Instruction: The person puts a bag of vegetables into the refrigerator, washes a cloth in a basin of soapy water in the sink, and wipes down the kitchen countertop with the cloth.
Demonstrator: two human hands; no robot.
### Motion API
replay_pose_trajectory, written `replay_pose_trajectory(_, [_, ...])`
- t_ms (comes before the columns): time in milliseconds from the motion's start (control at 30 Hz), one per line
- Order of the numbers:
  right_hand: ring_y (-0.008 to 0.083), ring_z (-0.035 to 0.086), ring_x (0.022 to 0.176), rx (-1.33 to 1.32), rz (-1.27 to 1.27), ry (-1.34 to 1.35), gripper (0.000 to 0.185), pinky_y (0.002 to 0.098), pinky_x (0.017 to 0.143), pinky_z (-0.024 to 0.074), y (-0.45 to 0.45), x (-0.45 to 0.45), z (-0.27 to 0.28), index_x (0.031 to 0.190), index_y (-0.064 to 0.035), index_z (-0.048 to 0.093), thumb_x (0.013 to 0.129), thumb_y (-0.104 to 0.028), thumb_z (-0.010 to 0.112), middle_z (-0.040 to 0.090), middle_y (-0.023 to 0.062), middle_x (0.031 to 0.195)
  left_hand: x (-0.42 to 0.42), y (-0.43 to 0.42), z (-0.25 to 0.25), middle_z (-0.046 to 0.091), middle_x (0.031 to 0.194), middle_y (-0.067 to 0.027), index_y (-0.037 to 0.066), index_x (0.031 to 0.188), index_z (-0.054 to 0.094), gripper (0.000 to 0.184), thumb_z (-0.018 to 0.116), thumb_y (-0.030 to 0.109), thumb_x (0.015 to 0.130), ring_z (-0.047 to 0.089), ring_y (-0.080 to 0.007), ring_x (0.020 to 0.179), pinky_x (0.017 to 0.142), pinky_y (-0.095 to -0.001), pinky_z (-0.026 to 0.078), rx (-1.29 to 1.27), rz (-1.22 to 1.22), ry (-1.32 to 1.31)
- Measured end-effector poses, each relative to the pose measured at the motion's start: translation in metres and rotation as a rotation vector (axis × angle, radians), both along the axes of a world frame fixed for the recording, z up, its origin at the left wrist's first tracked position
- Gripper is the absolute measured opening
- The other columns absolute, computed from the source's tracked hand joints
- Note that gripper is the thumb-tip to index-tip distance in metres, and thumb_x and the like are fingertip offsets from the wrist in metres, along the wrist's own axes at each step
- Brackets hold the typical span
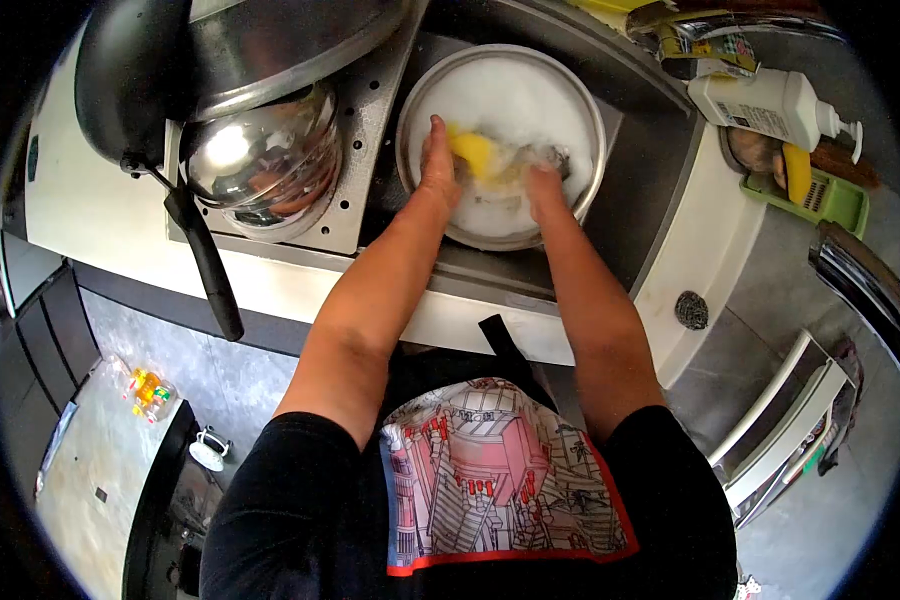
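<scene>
Between your two hands, in the suds, lies a yellow cloth or sponge, too blurred to settle which. It lies just to the right of your left hand, the nearer one, and its long axis slants from there down towards your right hand. Your left thumb stands up clear of the foam, but the other fingers are hidden, so I cannot tell whether they grip the yellow piece or only rest by it. Your right fingers are blurred and sunk in the foam beside a greyish thing; whether they close on it I cannot tell.

Around both hands runs the round metal basin, set in the dark sink. On your left, a perforated drainboard bears shiny steel bowls, with a black frying pan beyond them, its handle pointing back towards you. On your right, a steel-wool scourer sits on the pale counter edge; farther up lie a white pump bottle and a green grater. Farther off, a white folding chair stands on the grey floor tiles
</scene>
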State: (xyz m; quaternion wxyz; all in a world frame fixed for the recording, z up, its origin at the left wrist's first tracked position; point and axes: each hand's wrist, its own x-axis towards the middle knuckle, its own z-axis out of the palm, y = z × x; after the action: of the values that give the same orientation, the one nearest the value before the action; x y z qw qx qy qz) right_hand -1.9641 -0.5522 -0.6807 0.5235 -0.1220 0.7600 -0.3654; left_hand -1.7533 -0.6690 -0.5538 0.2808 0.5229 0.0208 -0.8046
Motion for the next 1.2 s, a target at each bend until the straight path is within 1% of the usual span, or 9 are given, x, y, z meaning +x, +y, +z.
replay_pose_trajectory(67, [0.0227,0.052,0.105,0.231,-0.136,-0.027,0.041,0.0368,0.089,0.0422,-0.053,0.079,0.156,0.122,-0.0026,0.051,0.090,-0.028,0.055,0.056,0.0120,0.115,0.000,0.001,-0.012,0.043,0.132,-0.0119,0.012,0.138,0.035,0.077,0.040,0.068,0.086,0.043,-0.0293,0.120,0.100,-0.0499,0.035,0.014,-0.093,-0.076])
replay_pose_trajectory(200, [0.0164,0.057,0.081,-0.131,0.391,-0.023,0.020,0.0304,0.072,0.0458,-0.040,0.115,0.205,0.095,-0.0074,0.061,0.088,-0.026,0.061,0.061,0.0009,0.087,0.003,-0.003,0.029,0.050,0.123,-0.0117,0.012,0.135,0.037,0.078,0.041,0.071,0.084,0.052,-0.0284,0.108,0.091,-0.0478,0.045,0.132,-0.015,0.120])
replay_pose_trajectory(333, [0.0279,0.058,0.064,-0.429,0.659,0.337,0.026,0.0403,0.061,0.0467,-0.033,0.168,0.261,0.079,-0.0042,0.058,0.083,-0.029,0.066,0.059,0.0131,0.071,0.008,0.004,-0.022,0.057,0.100,-0.0089,0.009,0.116,0.049,0.063,0.050,0.063,0.085,0.058,-0.0227,0.082,0.061,-0.0331,0.052,0.005,-0.077,0.127])
replay_pose_trajectory(667, [0.0393,0.057,0.061,-0.439,0.646,0.894,0.031,0.0447,0.058,0.0461,-0.091,0.146,0.190,0.069,-0.0040,0.056,0.087,-0.029,0.056,0.057,0.0205,0.066,0.002,0.026,-0.021,0.063,0.099,-0.0094,0.008,0.114,0.057,0.057,0.037,0.057,0.093,0.061,-0.0267,0.090,0.081,-0.0397,0.050,0.046,0.084,0.635])
replay_pose_trajectory(700, [0.0395,0.059,0.065,-0.353,0.590,0.837,0.029,0.0460,0.062,0.0475,-0.099,0.131,0.183,0.076,-0.0052,0.059,0.088,-0.031,0.054,0.060,0.0210,0.069,-0.005,0.012,0.030,0.064,0.105,-0.0105,0.006,0.114,0.056,0.052,0.034,0.049,0.096,0.061,-0.0279,0.093,0.084,-0.0400,0.050,0.085,-0.075,0.266])
replay_pose_trajectory(867, [0.0366,0.062,0.077,-0.214,0.485,0.964,0.032,0.0456,0.072,0.0485,-0.106,0.045,0.130,0.094,-0.0060,0.063,0.094,-0.033,0.046,0.064,0.0211,0.082,-0.011,0.002,0.032,0.061,0.113,-0.0141,0.004,0.117,0.054,0.048,0.035,0.044,0.097,0.059,-0.0313,0.100,0.088,-0.0404,0.048,0.137,0.005,0.175])
replay_pose_trajectory(1000, [0.0346,0.060,0.083,-0.215,-0.027,0.689,0.032,0.0455,0.077,0.0483,-0.078,0.039,0.119,0.114,-0.0019,0.052,0.091,-0.025,0.052,0.060,0.0175,0.093,-0.012,0.007,0.006,0.046,0.132,-0.0216,-0.001,0.136,0.037,0.063,0.045,0.044,0.093,0.048,-0.0349,0.118,0.099,-0.0423,0.038,-0.581,-0.353,-0.709])
replay_pose_trajectory(1067, [0.0358,0.060,0.088,-0.415,0.560,1.190,0.026,0.0415,0.080,0.0474,-0.047,0.048,0.110,0.109,-0.0015,0.056,0.087,-0.015,0.055,0.061,0.0214,0.099,-0.008,0.021,-0.012,0.037,0.135,-0.0278,0.002,0.139,0.033,0.067,0.053,0.040,0.088,0.042,-0.0362,0.122,0.102,-0.0431,0.035,-0.952,-0.875,-1.221])
replay_pose_trajectory(1200, [0.0344,0.061,0.085,-0.341,0.947,0.904,0.034,0.0432,0.079,0.0487,-0.029,0.052,0.110,0.111,0.0017,0.054,0.083,-0.017,0.060,0.061,0.0204,0.094,-0.001,0.011,-0.014,0.043,0.132,-0.0254,0.004,0.141,0.033,0.066,0.053,0.038,0.087,0.044,-0.0396,0.119,0.102,-0.0431,0.036,-0.725,-1.185,-0.925])
